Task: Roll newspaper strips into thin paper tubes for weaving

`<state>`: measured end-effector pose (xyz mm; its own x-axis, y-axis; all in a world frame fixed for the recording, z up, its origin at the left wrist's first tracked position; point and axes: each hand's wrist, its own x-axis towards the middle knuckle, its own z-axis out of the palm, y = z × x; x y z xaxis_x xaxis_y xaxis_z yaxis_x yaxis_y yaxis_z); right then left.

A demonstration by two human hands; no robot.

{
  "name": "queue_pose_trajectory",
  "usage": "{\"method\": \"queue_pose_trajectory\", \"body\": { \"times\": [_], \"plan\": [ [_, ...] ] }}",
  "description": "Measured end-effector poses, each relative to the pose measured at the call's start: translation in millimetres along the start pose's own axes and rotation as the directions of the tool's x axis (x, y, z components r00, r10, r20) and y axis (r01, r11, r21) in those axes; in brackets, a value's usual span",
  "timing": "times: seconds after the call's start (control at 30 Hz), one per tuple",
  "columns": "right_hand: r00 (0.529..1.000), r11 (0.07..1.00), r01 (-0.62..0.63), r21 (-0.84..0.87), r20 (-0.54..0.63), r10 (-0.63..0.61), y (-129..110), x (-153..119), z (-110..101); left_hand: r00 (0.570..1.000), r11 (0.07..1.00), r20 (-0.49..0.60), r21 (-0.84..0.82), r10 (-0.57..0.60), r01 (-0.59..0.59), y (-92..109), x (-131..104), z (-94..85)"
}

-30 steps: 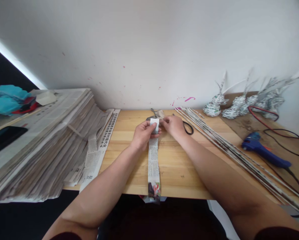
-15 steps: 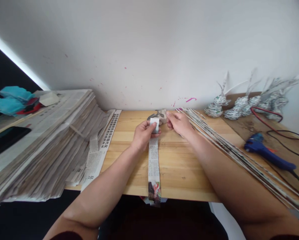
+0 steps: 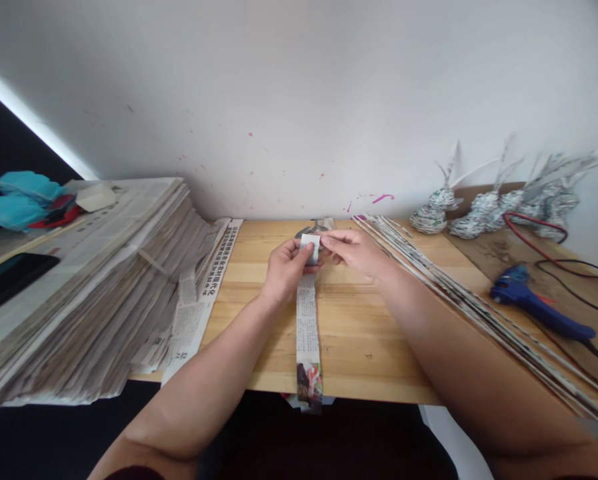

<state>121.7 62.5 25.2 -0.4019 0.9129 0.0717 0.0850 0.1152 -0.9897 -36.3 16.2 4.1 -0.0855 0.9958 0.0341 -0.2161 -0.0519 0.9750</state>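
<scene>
A long newspaper strip (image 3: 307, 327) runs down the wooden table, its coloured lower end hanging over the front edge. My left hand (image 3: 287, 267) is closed on its upper end, with the thumb on the front and the short pale tip sticking up above the fingers. My right hand (image 3: 353, 253) is pinched, its fingertips at the right edge of that tip. What lies between those fingertips, if anything, is too small to make out. Just behind the hands, by the wall, lies a crumpled greyish piece (image 3: 325, 225), partly hidden.
A tall newspaper stack (image 3: 149, 267) stands left, with a phone (image 3: 16, 280) and blue pieces (image 3: 29, 193) on top. Thin rolled paper sticks (image 3: 459, 310) lie right, beside a blue glue gun (image 3: 541, 303) with its cord. Woven paper figures (image 3: 433, 212) stand at the back right.
My right hand has moved left and slightly down, from beside the crumpled piece to the strip's upper end. My left hand and the strip have hardly moved.
</scene>
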Motion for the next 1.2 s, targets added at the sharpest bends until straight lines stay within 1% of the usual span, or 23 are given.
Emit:
{"method": "queue_pose_trajectory", "body": {
  "times": [0.17, 0.4, 0.57, 0.8, 0.97, 1.03, 1.13, 1.2],
  "plan": [
    [0.999, 1.0, 0.002, -0.018, -0.039, -0.002, -0.4, 0.0, 2.1, 0.999, 0.999, 0.026, 0.034, 0.019, -0.02, -0.2, -1.6, 1.4],
    [0.996, 0.993, -0.022, 0.113, -0.088, 0.032, 0.8, 1.2, 8.9, 0.998, 0.999, 0.052, 0.044, 0.023, -0.025, 1.2, -3.3, 2.7],
    [0.994, 0.986, -0.036, 0.165, -0.1, 0.053, 2.6, 1.6, 11.0, 0.998, 0.998, 0.054, 0.055, 0.026, -0.029, 1.9, -5.7, 3.4],
    [0.987, 0.989, -0.018, 0.148, -0.156, 0.042, 0.8, -0.2, 14.2, 0.997, 0.997, 0.07, 0.069, 0.025, -0.029, 4.1, -8.9, 5.5],
    [0.977, 0.984, -0.023, 0.176, -0.207, 0.06, -3.4, -2.6, 17.5, 0.994, 0.996, 0.102, 0.079, 0.027, -0.035, 5.3, -10.6, 6.1],
    [0.983, 0.982, -0.051, 0.183, -0.165, 0.081, -3.7, -2.0, 14.2, 0.993, 0.997, 0.118, 0.073, 0.018, -0.026, 4.3, -10.0, 5.3],
    [0.995, 0.981, -0.089, 0.172, -0.024, 0.095, -3.3, -0.7, 5.2, 0.992, 0.998, 0.123, 0.056, 0.02, -0.027, 2.2, -7.6, 3.2],
    [0.996, 0.985, -0.083, 0.154, 0.03, 0.08, -3.4, -0.4, 0.2, 0.994, 0.999, 0.108, 0.042, 0.016, -0.021, 1.4, -6.1, 2.1]
  ]
}}
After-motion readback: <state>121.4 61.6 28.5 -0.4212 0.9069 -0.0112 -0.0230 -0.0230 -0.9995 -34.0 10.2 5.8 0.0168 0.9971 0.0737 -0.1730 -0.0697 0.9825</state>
